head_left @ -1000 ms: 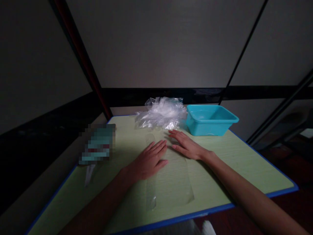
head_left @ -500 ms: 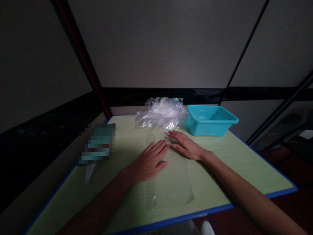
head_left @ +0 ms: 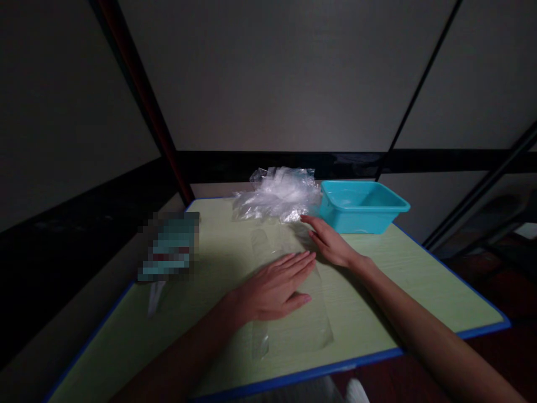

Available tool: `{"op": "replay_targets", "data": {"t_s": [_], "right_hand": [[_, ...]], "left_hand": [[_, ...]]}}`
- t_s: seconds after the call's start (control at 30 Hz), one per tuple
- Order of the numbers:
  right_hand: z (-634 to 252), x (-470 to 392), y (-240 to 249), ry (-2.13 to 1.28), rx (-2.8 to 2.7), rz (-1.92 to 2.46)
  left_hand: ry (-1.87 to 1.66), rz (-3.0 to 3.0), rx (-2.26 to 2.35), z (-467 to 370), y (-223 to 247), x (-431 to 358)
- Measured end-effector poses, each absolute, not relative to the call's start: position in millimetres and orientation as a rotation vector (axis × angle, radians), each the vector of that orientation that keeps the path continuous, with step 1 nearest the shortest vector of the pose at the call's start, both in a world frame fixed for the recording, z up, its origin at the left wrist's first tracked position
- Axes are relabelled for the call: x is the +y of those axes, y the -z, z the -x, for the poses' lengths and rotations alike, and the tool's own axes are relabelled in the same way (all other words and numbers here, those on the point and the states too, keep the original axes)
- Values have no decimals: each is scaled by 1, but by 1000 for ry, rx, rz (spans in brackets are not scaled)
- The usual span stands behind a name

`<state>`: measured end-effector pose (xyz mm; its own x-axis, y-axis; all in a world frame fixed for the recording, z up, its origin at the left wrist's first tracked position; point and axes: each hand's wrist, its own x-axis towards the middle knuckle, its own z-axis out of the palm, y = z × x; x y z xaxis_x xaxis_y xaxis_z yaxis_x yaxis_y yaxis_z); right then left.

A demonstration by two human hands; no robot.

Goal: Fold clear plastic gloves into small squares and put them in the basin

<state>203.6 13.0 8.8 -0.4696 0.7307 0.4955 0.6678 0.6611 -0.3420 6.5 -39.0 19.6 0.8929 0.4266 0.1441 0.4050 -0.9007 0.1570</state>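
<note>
A clear plastic bag (head_left: 293, 333) lies flat on the light green table (head_left: 369, 296) in front of me. Across its middle rests my left hand (head_left: 279, 288), palm down with fingers stretched out and holding nothing. My right hand (head_left: 329, 240) is by the bag's upper right edge, fingers apart and nothing in them, its fingertips close to the front of a heap of crumpled clear plastic bags (head_left: 281, 193). The upper part of the flat bag shows faintly beyond my left hand.
A turquoise plastic basin (head_left: 361, 215) stands at the back right, beside the heap. At the left edge lies a blurred green packet (head_left: 170, 246) with a whitish strip below it. Blue edging (head_left: 293, 380) borders the table, and a grey panelled wall rises behind.
My left hand has slid to the right and slightly toward me over the flat bag. My right hand has moved a little right and away from me, off the bag's top part.
</note>
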Motion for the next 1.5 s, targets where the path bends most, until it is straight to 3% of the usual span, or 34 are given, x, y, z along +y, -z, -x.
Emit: {"op": "replay_targets", "data": {"t_s": [0.33,1.1,1.33,1.5], "right_hand": [[-201,11,-9,-134,-2291,1097],[-202,10,-11,-84,-2372,1091],[-202,10,-8,-71,-2401,1089],[-203,9,-9,-28,-2420,1091]], "left_hand": [[-150,-2929,656,-13,-16,-42],[-73,-2800,178,-23,-34,-86],[-204,-2757,136,-22,-29,-89],[-666,-2491,134,-24,-29,-83]]}}
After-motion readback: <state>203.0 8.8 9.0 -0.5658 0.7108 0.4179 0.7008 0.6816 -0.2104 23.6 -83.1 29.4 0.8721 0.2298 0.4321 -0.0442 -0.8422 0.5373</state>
